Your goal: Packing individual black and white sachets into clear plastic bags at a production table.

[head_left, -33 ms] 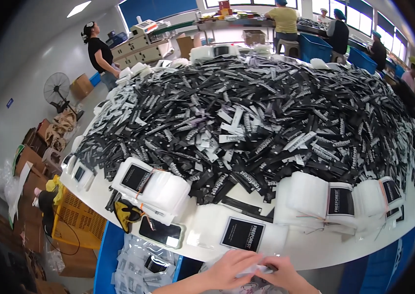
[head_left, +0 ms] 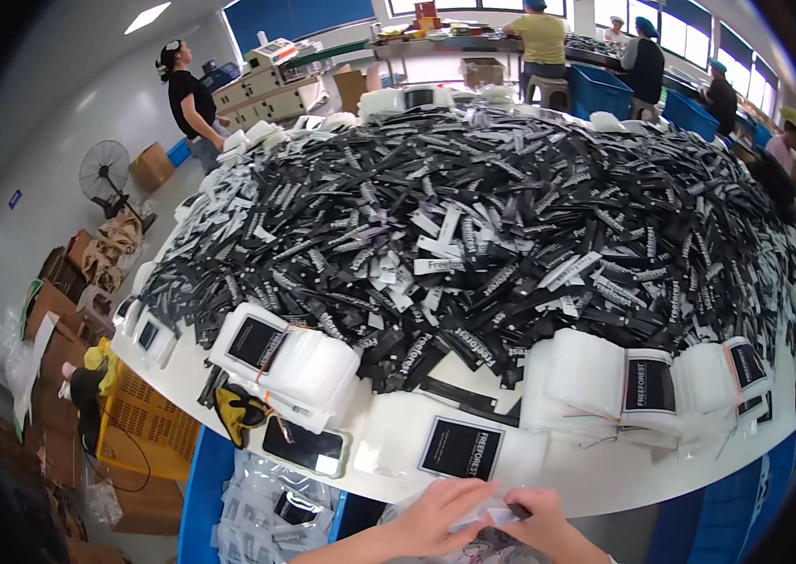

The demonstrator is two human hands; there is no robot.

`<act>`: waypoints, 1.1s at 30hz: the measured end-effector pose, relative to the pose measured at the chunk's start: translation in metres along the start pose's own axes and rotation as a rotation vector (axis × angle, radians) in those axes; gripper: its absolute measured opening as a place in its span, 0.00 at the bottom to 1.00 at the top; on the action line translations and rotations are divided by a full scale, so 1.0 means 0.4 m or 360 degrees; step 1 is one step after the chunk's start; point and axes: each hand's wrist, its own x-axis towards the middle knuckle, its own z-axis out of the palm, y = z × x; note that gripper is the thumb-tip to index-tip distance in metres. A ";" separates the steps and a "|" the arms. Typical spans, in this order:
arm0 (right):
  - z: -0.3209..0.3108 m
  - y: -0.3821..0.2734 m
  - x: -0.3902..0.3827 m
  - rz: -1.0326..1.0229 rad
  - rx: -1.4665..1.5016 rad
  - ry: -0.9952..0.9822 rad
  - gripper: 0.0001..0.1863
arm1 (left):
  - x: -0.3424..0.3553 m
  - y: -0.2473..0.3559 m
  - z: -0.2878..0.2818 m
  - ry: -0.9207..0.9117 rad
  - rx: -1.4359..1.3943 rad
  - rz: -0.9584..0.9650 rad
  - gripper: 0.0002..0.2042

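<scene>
At the table's near edge, my left hand (head_left: 435, 520) is closed on a thin whitish plastic bag (head_left: 501, 516), its fingers laid along it. My right hand (head_left: 545, 528) pinches the other side, and a small dark piece (head_left: 518, 510) shows at its fingertips; its kind is unclear. Just beyond lies a white bag with a black label (head_left: 461, 449). Behind it spreads a large heap of slim black and white packets (head_left: 473, 235) with pale print.
Banded stacks of white bags stand at left (head_left: 323, 371) and right (head_left: 586, 376). A phone (head_left: 306, 447) and a yellow-black object (head_left: 240, 412) lie near the left edge. Below is a blue bin (head_left: 198, 498) of clear bags. A standing person (head_left: 193, 108) and several seated workers are farther off.
My view has shifted slightly. My right hand's fingers have moved a little, and more of the whitish bag and a dark piece now show between my hands.
</scene>
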 end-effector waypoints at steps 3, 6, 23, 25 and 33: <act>-0.017 0.035 0.002 -0.0014 0.0523 0.0219 0.25 | 0.017 0.000 -0.019 0.0044 0.0321 0.0071 0.33; 0.004 -0.041 0.023 -0.0140 0.1553 0.0775 0.31 | 0.019 -0.007 -0.006 0.0001 0.0558 -0.0038 0.39; -0.005 -0.090 0.051 -0.0326 -0.0027 0.0313 0.18 | 0.006 -0.038 0.006 0.0274 0.0242 -0.0023 0.47; -0.001 -0.074 0.056 -0.0536 -0.0534 0.0070 0.12 | 0.006 -0.042 0.001 0.0242 0.0216 0.0028 0.47; -0.029 -0.041 0.054 -0.0639 -0.0522 -0.0311 0.07 | 0.026 -0.030 -0.060 -0.0251 0.0135 -0.0168 0.40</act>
